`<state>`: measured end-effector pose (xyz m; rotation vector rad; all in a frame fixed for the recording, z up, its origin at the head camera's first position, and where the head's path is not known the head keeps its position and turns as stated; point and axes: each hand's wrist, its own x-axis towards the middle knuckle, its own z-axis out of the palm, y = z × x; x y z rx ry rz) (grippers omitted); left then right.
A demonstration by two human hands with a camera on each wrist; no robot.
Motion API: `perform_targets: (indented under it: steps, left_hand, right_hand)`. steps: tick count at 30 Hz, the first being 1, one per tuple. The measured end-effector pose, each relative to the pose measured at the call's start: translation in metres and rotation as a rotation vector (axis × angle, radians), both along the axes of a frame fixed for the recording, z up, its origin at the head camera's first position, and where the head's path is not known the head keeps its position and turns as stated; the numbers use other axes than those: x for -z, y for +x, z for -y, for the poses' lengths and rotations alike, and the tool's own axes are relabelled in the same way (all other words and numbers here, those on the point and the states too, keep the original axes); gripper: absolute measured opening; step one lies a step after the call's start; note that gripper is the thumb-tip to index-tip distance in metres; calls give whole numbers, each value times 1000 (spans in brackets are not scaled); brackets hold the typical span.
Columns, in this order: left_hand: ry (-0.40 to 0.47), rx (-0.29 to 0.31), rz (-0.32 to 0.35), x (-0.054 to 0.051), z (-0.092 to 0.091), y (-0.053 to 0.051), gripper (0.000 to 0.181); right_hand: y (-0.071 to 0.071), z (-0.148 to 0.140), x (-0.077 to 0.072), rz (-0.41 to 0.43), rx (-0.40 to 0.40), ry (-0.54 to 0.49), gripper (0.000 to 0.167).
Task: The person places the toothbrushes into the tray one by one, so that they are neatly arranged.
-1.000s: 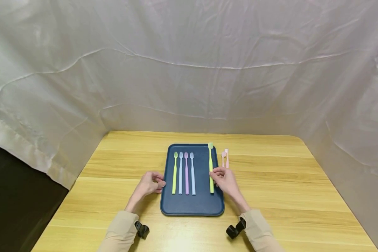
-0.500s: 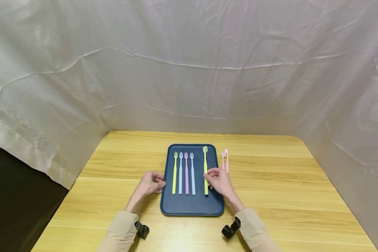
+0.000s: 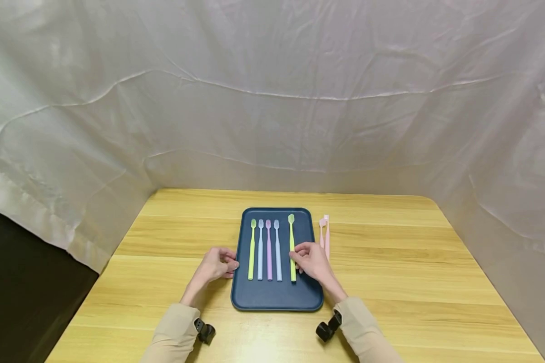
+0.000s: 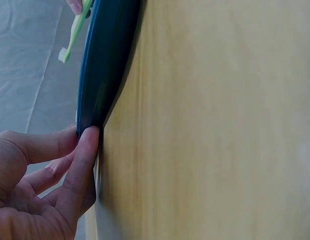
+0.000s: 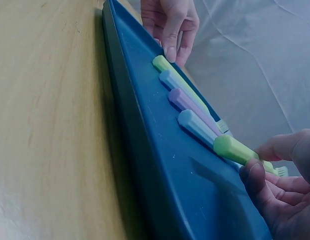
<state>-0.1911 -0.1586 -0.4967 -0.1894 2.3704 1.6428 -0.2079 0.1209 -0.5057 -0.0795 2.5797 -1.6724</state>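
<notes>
My right hand (image 3: 313, 261) pinches a yellow-green toothbrush (image 3: 292, 234) between thumb and fingers. It is held just over the right part of a dark blue tray (image 3: 277, 298), its shadow falling on the tray in the right wrist view. To its left, side by side on the tray, lie another yellow-green toothbrush (image 3: 252, 254), a light blue toothbrush (image 3: 260, 254), a purple toothbrush (image 3: 269, 257) and a second light blue toothbrush (image 3: 278, 257). All heads point away from me. At the tray's left rim, my left hand (image 4: 50, 185) grips the edge with thumb and fingers.
Two pink toothbrushes, a left one (image 3: 322, 231) and a right one (image 3: 327, 239), lie on the wooden table (image 3: 390, 272) just right of the tray, partly behind my right hand. A pale cloth curtain (image 3: 272, 126) hangs around the table's back and sides.
My right hand has carried the yellow-green toothbrush leftward from the tray's right rim, nearer the row and lower. The left hand and the tray have stayed put.
</notes>
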Motion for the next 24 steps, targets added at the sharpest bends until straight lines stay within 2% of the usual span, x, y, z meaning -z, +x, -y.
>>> perform_targets:
  steps: [24]
  left_hand:
    - [0, 4, 13, -1, 2, -1, 22]
  right_hand:
    - [-6, 10, 2, -23, -22, 96, 13]
